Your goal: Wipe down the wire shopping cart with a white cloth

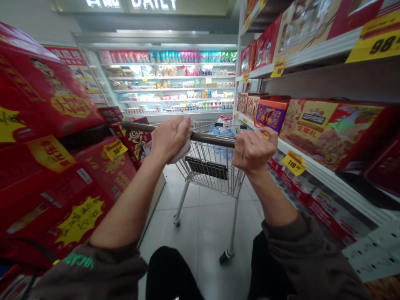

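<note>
A wire shopping cart [215, 168] stands in front of me, with a brown handle bar [212, 139] across its near side. My left hand [171, 139] is wrapped round the bar left of its middle, and a white cloth [184, 152] is pressed between palm and bar. At the bar's right end my right hand [256, 149] is closed round it, knuckles up. Blue-tinted bottles with red caps [221, 132] show through the wire beyond the bar; whether they are inside the cart I cannot tell.
Red gift boxes [59, 83] are stacked close on the left. Shelves [312, 175] of boxed goods with yellow price tags run along the right. A lit refrigerated display [175, 89] spans the far end. Grey floor tiles [200, 225] lie under the cart.
</note>
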A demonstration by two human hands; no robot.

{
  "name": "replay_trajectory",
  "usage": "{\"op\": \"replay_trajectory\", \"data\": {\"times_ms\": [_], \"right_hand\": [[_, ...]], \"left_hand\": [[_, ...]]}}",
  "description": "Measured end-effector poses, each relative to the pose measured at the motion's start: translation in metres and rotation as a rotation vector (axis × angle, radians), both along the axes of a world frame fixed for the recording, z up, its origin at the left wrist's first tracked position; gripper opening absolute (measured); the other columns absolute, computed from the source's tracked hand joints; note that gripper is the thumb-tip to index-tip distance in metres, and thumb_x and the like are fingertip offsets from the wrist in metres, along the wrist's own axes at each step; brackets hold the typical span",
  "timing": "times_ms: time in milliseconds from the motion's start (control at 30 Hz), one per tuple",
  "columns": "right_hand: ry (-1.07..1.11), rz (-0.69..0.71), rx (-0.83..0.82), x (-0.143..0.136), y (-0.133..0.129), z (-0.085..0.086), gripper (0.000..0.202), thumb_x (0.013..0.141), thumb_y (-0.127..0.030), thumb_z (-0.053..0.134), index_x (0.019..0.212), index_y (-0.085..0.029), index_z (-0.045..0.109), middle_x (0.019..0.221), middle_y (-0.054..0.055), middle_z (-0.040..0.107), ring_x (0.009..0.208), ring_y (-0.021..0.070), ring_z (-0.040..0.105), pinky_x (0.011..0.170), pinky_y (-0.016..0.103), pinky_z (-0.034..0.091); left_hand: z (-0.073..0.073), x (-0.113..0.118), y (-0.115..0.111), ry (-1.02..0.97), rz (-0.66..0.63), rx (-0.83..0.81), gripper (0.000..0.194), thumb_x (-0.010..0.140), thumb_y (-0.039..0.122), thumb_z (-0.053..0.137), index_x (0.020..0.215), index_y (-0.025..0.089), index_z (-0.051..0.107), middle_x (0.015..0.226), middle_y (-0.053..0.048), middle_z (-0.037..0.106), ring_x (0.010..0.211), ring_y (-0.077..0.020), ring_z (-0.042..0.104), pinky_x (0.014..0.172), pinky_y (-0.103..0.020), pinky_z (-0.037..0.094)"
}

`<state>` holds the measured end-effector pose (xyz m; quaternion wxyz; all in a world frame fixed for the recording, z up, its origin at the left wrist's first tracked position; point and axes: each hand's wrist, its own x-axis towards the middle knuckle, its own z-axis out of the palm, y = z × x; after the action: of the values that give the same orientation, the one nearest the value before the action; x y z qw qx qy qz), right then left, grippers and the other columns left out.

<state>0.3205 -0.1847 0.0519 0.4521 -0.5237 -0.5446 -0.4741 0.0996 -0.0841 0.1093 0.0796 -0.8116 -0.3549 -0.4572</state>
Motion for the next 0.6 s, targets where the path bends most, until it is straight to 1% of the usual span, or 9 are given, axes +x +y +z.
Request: {"op": "replay_trajectory", "data": {"times_ms": [67,133,233,300,367,400,433,500,600], "right_hand": [[-0.014,0.019,0.006,0.005,0.000,-0.001,0.046,0.103,-0.039,0.031,0.071,-0.024,0.060,0.064,0.001,0.056,0.065,0.0176,0.051,0.096,0.047,0.038],[-0.021,0.031,0.053,0.005,0.000,-0.002,0.045,0.102,-0.036,0.031,0.070,-0.024,0.059,0.063,0.001,0.057,0.064,0.0176,0.051,0.095,0.047,0.039],[-0.059,0.029,0.165,0.006,-0.001,-0.003,0.043,0.101,-0.030,0.032,0.070,-0.023,0.059,0.062,0.001,0.059,0.063,0.0165,0.052,0.093,0.045,0.040],[-0.088,0.010,0.205,0.011,-0.003,-0.004,0.043,0.101,-0.029,0.032,0.070,-0.023,0.060,0.062,0.000,0.061,0.061,0.0156,0.052,0.090,0.043,0.041],[-0.115,-0.017,0.198,0.020,-0.005,-0.005,0.044,0.101,-0.030,0.031,0.071,-0.023,0.063,0.062,0.001,0.062,0.061,0.0154,0.052,0.089,0.043,0.042],[-0.133,-0.022,0.193,0.025,-0.007,-0.005,0.045,0.101,-0.030,0.031,0.072,-0.024,0.064,0.063,0.001,0.064,0.061,0.0155,0.052,0.089,0.043,0.042],[-0.154,-0.017,0.200,0.032,-0.008,-0.005,0.045,0.101,-0.031,0.031,0.074,-0.024,0.065,0.064,0.001,0.065,0.061,0.0155,0.053,0.090,0.043,0.042],[-0.193,0.023,0.238,0.044,-0.012,-0.005,0.043,0.101,-0.030,0.032,0.076,-0.023,0.067,0.065,0.000,0.067,0.060,0.0151,0.053,0.092,0.043,0.043],[-0.215,0.082,0.307,0.061,-0.016,-0.005,0.043,0.101,-0.028,0.033,0.076,-0.022,0.067,0.063,0.000,0.066,0.057,0.0146,0.054,0.091,0.043,0.045]], "left_hand": [[0.002,-0.007,0.011,-0.053,0.066,-0.005,0.048,0.104,0.054,0.037,0.071,0.026,0.059,0.070,-0.005,0.065,0.075,-0.0233,0.060,0.068,-0.035,0.039],[0.003,0.003,0.004,-0.019,0.086,0.009,0.048,0.103,0.054,0.039,0.070,0.025,0.059,0.069,-0.005,0.065,0.076,-0.0235,0.060,0.069,-0.035,0.040],[0.006,0.042,-0.032,0.099,0.045,0.012,0.049,0.104,0.054,0.038,0.073,0.024,0.061,0.074,-0.006,0.066,0.079,-0.0240,0.061,0.074,-0.038,0.041],[0.007,0.069,-0.057,0.165,-0.015,0.064,0.049,0.105,0.055,0.038,0.079,0.024,0.065,0.080,-0.007,0.069,0.086,-0.0254,0.063,0.080,-0.040,0.042],[0.009,0.084,-0.071,0.198,-0.069,0.064,0.048,0.105,0.055,0.038,0.083,0.024,0.067,0.082,-0.007,0.070,0.089,-0.0252,0.064,0.081,-0.040,0.042],[0.011,0.085,-0.072,0.206,-0.082,0.044,0.049,0.105,0.056,0.037,0.084,0.024,0.068,0.081,-0.006,0.070,0.088,-0.0249,0.064,0.080,-0.040,0.042],[0.012,0.083,-0.070,0.208,-0.085,0.014,0.049,0.105,0.057,0.037,0.085,0.025,0.068,0.080,-0.006,0.070,0.087,-0.0245,0.064,0.079,-0.039,0.042],[0.015,0.070,-0.055,0.196,-0.062,-0.052,0.052,0.104,0.060,0.036,0.084,0.026,0.070,0.077,-0.006,0.069,0.084,-0.0246,0.064,0.075,-0.038,0.042],[0.018,0.040,-0.019,0.139,-0.015,-0.106,0.055,0.103,0.062,0.036,0.082,0.026,0.071,0.073,-0.007,0.069,0.084,-0.0262,0.065,0.074,-0.039,0.043]]}}
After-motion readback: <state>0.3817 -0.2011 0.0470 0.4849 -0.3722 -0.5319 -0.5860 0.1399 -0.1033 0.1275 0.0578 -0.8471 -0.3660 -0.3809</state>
